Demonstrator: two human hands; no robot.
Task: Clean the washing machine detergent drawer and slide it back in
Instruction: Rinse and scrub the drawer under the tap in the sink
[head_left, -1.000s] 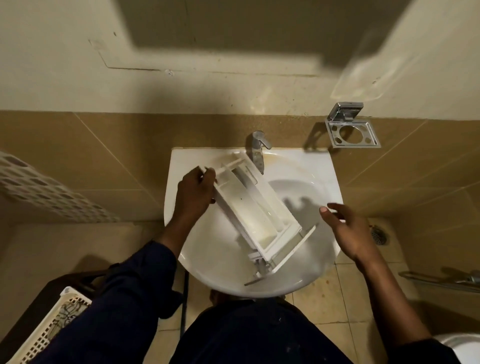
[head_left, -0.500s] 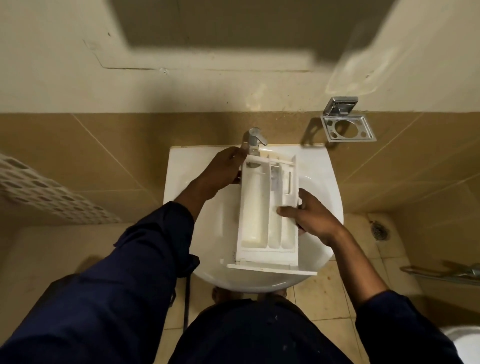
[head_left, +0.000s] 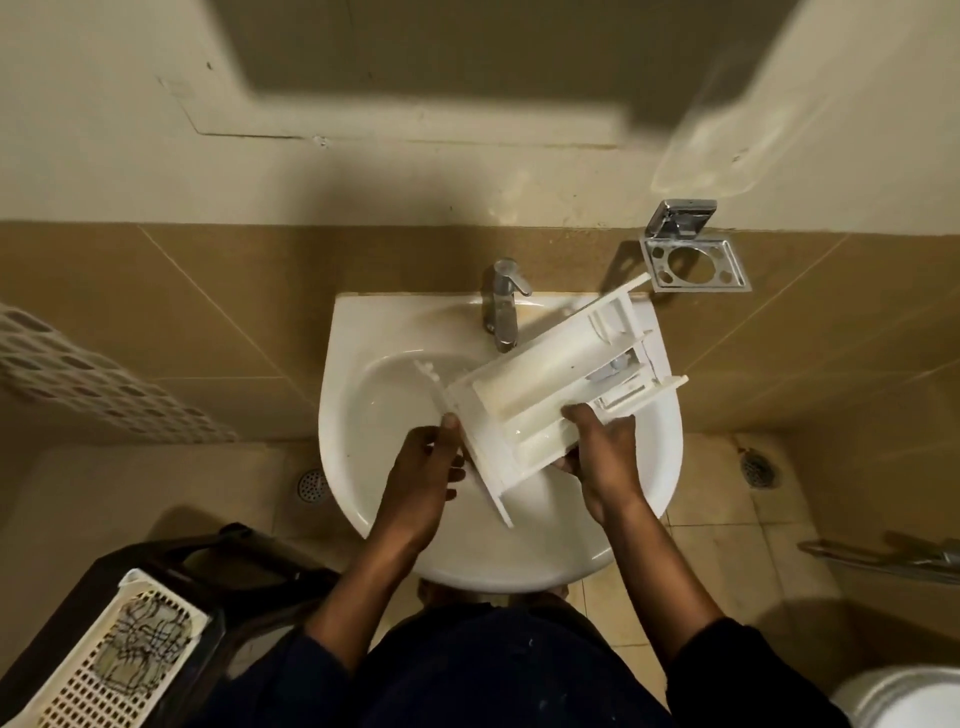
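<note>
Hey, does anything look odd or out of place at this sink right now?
The detergent drawer is held tilted diagonally over the sink, its far end over the back right corner. Yellowish-brown staining marks the rim around the faucet. No spill shows.

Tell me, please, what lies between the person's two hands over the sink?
The head view shows the near end of the detergent drawer between the left hand and the right hand; both hold it above the sink.
</note>
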